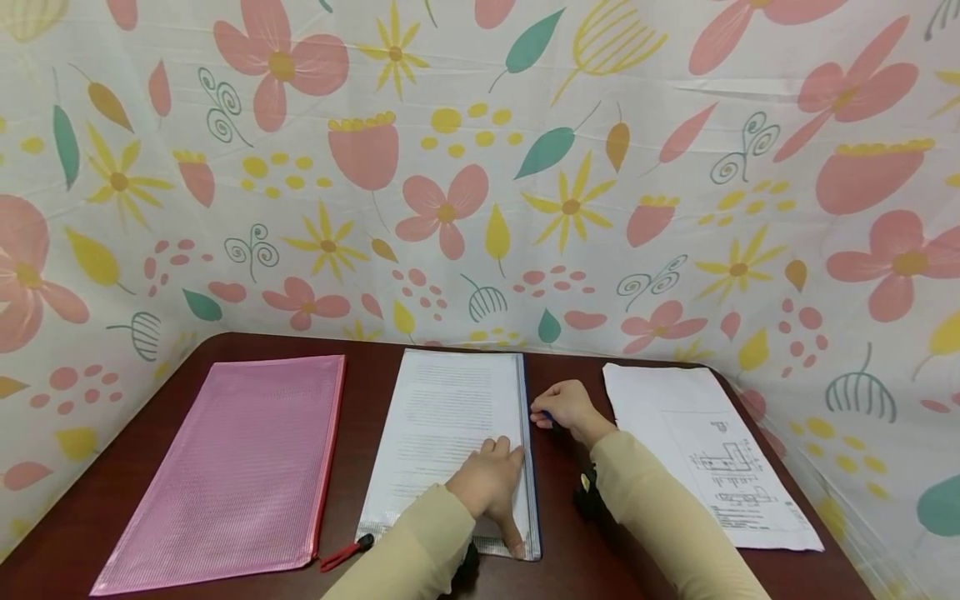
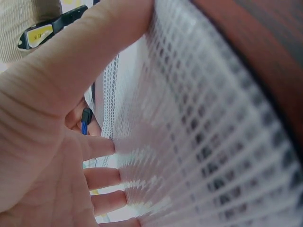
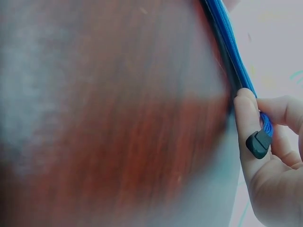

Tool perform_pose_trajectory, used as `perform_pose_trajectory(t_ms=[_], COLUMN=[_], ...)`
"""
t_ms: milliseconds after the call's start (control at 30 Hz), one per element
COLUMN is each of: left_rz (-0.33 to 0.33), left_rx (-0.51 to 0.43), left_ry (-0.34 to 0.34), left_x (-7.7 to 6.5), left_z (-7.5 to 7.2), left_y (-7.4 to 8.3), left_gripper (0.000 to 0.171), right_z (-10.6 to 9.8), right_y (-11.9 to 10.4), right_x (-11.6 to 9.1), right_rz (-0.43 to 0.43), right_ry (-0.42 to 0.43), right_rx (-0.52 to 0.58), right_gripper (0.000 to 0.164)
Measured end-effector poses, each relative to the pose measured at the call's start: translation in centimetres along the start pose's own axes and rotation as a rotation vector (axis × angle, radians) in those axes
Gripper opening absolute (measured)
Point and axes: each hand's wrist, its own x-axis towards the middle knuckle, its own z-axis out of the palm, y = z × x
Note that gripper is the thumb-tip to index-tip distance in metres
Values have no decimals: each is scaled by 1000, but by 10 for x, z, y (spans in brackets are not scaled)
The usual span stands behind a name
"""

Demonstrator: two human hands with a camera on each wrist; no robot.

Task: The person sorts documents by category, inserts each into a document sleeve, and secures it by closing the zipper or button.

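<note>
A clear mesh zipper folder (image 1: 442, 408) with printed paper inside lies at the middle of the table, its blue zipper (image 1: 529, 483) along the right edge. My left hand (image 1: 491, 483) presses on its lower right part, fingers spread and thumb down by the bottom edge. In the left wrist view, the fingertips (image 2: 109, 176) touch the mesh. Beside the folder's right edge, my right hand (image 1: 566, 407) pinches the zipper pull (image 3: 259, 143), a blue cord with a black end, between thumb and fingers. The slider itself is hidden behind the fingers.
To the left lies a pink mesh zipper folder (image 1: 240, 467) with a red edge, its red cord pull (image 1: 347, 553) near the clear folder's corner. White sheets with a printed drawing (image 1: 727, 458) lie at the right, under the right sleeve. A floral curtain (image 1: 480, 167) stands behind the dark table.
</note>
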Motion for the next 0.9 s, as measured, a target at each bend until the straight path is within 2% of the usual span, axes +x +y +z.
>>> perform_pose_trajectory(t_ms=[567, 900], left_rz=[-19, -21], left_rx=[-17, -7], left_ry=[-25, -27], left_x=[0, 0], left_z=[0, -2], left_y=[0, 1], left_gripper=[136, 136], right_z=[3, 3], right_y=[-2, -9], right_x=[23, 31], right_rz=[14, -30], right_ry=[44, 88], right_rx=[101, 116], right_gripper=[18, 20])
